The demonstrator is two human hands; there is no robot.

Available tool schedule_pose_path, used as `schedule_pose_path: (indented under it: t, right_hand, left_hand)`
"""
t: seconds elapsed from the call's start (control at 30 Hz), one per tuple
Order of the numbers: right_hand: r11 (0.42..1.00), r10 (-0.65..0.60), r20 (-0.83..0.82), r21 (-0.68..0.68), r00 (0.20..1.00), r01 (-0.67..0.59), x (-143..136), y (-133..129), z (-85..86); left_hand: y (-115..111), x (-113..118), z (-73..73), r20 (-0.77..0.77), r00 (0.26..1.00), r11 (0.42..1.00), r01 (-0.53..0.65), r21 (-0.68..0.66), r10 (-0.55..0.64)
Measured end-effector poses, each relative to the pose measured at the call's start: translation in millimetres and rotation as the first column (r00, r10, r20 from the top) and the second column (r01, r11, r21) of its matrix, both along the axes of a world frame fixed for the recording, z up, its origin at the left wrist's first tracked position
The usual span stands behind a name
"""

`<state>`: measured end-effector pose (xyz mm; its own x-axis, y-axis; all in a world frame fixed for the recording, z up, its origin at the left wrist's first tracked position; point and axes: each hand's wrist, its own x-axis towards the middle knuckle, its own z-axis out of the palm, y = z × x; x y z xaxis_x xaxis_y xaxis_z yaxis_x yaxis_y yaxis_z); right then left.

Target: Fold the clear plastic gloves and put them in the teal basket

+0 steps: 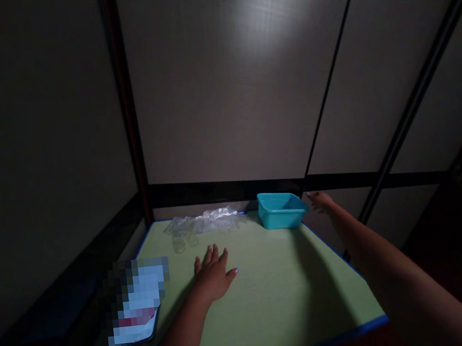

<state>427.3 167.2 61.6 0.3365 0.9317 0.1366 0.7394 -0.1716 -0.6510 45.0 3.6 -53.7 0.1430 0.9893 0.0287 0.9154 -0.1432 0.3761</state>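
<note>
My left hand (214, 274) is over the pale green table top (264, 296), fingers spread and holding nothing. Just beyond its fingertips lies a crumpled clear plastic bag (217, 220) along the table's far edge. A turquoise plastic basin (283, 217) stands upright at the far right corner; what its floor holds is not visible. My right hand (320, 202) is stretched out beside the basin's right side, fingers apart with nothing in them. Whether it touches the rim I cannot tell.
A phone-like device (141, 303), partly pixelated, lies at the table's left edge. Dark-trimmed panels (215, 97) rise behind the table and on the left. Blue edging (373, 324) borders the table top. The right side is dark.
</note>
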Motion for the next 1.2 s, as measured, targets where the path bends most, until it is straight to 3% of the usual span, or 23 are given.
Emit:
schedule_pose_path:
  t: [0.13, 0.27, 0.33, 0.4, 0.53, 0.7, 0.77, 0.9, 1.07, 1.2]
  right_hand:
    - [0.978, 0.024, 0.152, 0.203, 0.988, -0.055, -30.8, 1.4, 25.9]
    - [0.924, 0.129, 0.233, 0.325, 0.964, -0.203, -98.2, -0.7, 38.6]
    - [0.820, 0.268, 0.384, 0.391, 0.884, -0.418, -139.6, -6.1, 37.6]
    - [0.695, 0.396, 0.510, 0.377, 0.764, -0.612, -181.3, -14.0, 31.7]
    - [0.514, 0.622, 0.565, 0.226, 0.541, -0.827, -256.1, -33.5, 5.1]
    - [0.300, 0.884, 0.398, -0.086, 0.243, -0.950, -322.9, -65.2, -41.8]
    - [0.314, 0.924, 0.267, -0.125, 0.273, -0.941, -339.3, -78.9, -56.2]
    - [0.322, 0.933, 0.205, -0.114, 0.294, -0.940, -352.8, -96.6, -69.4]
    - [0.368, 0.922, 0.161, -0.072, 0.353, -0.927, -345.6, -96.8, -70.4]
    - [0.406, 0.906, 0.145, -0.019, 0.399, -0.914, -331.7, -84.9, -65.5]
  left_hand:
    - [-2.0, 0.8, 3.3, -0.017, 1.000, 1.000, 0.006, -0.024, -0.007]
    - [-4.1, 1.1, 6.5, -0.039, 0.999, 0.999, 0.015, -0.028, -0.016]
    - [-4.4, 1.0, 7.4, -0.052, 0.998, 0.999, 0.017, -0.047, -0.019]
    - [-4.5, 0.8, 8.1, -0.062, 0.998, 0.998, 0.016, -0.055, -0.019]
    - [-5.5, 0.6, 9.9, -0.063, 0.997, 0.999, 0.041, -0.026, -0.043]
    - [-6.5, 1.0, 10.8, -0.065, 0.995, 0.997, 0.076, -0.020, -0.077]
    - [-5.6, 1.5, 10.6, -0.069, 0.994, 0.996, 0.085, -0.020, -0.086]
    - [-3.6, 3.1, 10.1, -0.075, 0.989, 0.991, 0.126, -0.044, -0.129]
    - [-4.7, 3.6, 12.1, -0.052, 0.991, 0.992, 0.123, -0.030, -0.124]
    - [-4.8, 2.9, 15.1, -0.034, 0.998, 0.997, 0.049, 0.058, -0.048]
